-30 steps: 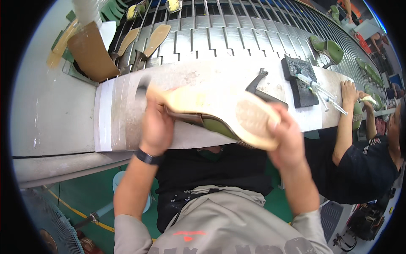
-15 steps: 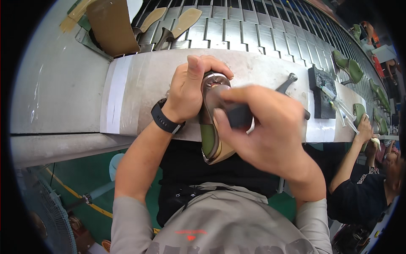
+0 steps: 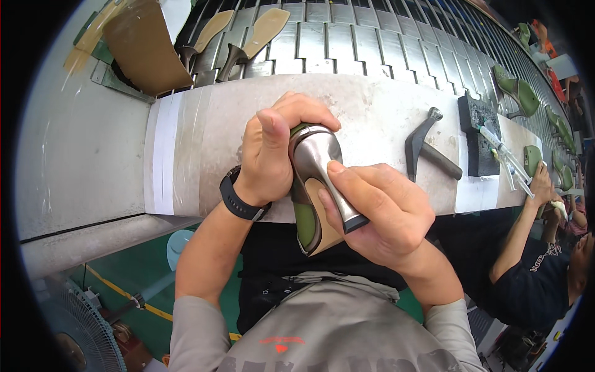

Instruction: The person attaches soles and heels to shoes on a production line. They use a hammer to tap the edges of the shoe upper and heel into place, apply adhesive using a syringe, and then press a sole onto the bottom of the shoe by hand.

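An upturned green high-heeled shoe lies over the near edge of the bench, its toe toward me and its tan sole showing. My left hand cups the shoe's back end, fingers bent round the far side and thumb raised. A shiny metallic heel with a black tip sits against the shoe's back part. My right hand pinches this heel between thumb and fingertips near its narrow end. Whether the heel is fixed to the shoe cannot be told.
Right of my hands, a hammer lies on the bench beside a black block with syringes. Beyond runs a slatted conveyor carrying soles with heels and green shoes. A co-worker works at right.
My right hand has moved down and right along the heel, out of its blur. The metallic heel now shows over the shoe's back, where a dark opening was partly visible before.
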The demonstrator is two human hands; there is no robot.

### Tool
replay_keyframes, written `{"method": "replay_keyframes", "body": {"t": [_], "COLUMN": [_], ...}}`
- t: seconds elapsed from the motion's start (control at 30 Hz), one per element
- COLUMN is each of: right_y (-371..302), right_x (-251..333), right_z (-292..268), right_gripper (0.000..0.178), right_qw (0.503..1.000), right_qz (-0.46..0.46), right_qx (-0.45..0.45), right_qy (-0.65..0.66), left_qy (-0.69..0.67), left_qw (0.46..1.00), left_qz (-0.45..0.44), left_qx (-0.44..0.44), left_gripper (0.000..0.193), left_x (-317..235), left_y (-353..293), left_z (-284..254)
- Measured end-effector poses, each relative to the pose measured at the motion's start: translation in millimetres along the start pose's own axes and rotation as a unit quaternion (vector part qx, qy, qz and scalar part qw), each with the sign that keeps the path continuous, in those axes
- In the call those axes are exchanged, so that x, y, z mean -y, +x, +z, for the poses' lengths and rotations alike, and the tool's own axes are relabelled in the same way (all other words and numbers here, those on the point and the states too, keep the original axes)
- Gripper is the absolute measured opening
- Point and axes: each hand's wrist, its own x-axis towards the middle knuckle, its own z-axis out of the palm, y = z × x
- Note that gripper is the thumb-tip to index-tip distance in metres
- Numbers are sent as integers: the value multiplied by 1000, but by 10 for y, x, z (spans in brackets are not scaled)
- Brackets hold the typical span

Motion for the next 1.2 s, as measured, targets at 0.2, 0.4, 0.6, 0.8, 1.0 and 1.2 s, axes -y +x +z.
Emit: {"method": "replay_keyframes", "body": {"t": [0.2,0.4,0.6,0.8,1.0,1.2], "right_y": [7,59,288,740,760,650], "right_x": [-30,-75,-412,-255,-290,-335], "right_z": [50,75,94,-256,-196,-158], "right_gripper": [42,41,30,27,27,22], "right_qw": [1000,1000,998,947,917,926], "right_qz": [-7,-23,-22,87,88,93], "right_qx": [-15,-17,-12,271,316,279], "right_qy": [4,1,-59,-151,-227,-238], "left_qy": [48,20,-40,36,-38,-70], "left_qw": [999,1000,993,987,993,982], "left_qz": [-8,7,-111,-146,-106,-167], "left_qx": [19,11,31,50,31,44], "left_gripper": [105,93,32,36,49,33], "left_x": [-28,-35,140,198,284,149], "left_y": [20,67,440,496,416,417], "left_z": [-28,-45,-56,37,83,137]}}
